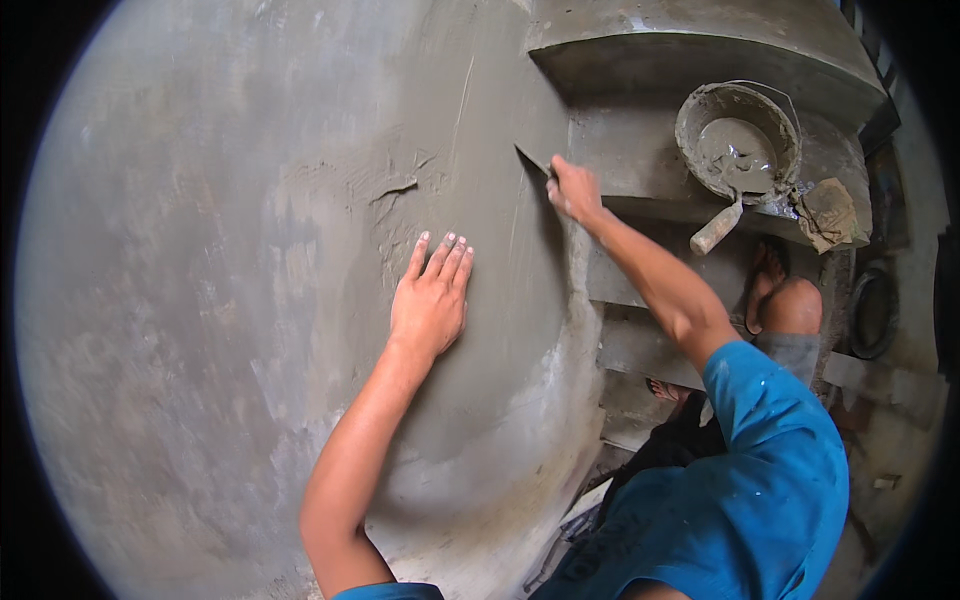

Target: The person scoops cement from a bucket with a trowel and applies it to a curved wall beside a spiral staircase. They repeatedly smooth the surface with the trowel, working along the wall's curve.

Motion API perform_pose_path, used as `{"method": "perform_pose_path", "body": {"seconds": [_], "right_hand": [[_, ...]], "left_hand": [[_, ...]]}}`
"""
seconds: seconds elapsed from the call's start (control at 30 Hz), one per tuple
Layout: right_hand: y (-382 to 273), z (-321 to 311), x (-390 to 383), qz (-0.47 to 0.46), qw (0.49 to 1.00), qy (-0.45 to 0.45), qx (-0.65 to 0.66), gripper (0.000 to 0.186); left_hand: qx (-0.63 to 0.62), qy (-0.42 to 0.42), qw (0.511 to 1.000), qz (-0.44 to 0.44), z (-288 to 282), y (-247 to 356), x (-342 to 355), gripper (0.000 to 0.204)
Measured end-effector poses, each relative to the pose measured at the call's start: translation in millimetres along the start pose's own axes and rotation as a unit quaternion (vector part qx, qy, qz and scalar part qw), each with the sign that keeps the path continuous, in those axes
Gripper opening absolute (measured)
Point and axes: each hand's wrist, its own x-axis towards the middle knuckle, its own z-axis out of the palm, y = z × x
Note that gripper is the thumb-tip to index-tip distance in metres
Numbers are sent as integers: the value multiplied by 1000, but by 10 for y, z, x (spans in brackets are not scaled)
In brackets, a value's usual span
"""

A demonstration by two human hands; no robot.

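A grey cement-plastered wall fills the left and middle, with a patch of wet plaster and a ragged ridge beside my fingers. My left hand lies against it with fingers stretched out. Up and to the right, my right hand is closed round a flat steel blade tool, its edge at the wall near the corner beside the steps. Its handle is mostly hidden in my fist.
Concrete steps descend on the right, where my bare legs and feet are. On an upper step stand a bucket of wet cement, a trowel with a pale handle and a crumpled paper scrap. A dark ring lies at the far right.
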Motion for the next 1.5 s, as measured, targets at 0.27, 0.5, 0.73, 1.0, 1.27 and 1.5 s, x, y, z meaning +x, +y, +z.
{"method": "perform_pose_path", "body": {"seconds": [0.27,0.5,0.73,1.0,1.27,1.5], "right_hand": [[-719,369,-2407,-79,994,-59,55,26],[-1286,340,-3958,-136,970,-170,111,27],[-1286,-285,-3846,76,923,-261,271,19],[-1089,-1116,-2284,215,828,-174,488,27],[-962,-1309,-658,-36,964,116,237,27],[-920,-1393,871,19,983,130,125,22]], "left_hand": [[-36,-6,999,5,197,228,-652,62],[-70,1,997,-23,266,286,-1035,72],[-60,49,996,-41,102,314,-1189,69],[-48,95,992,-70,-459,-41,-862,72],[11,103,992,-66,-723,-420,-156,71],[24,104,993,-51,-764,-637,513,64]]}}
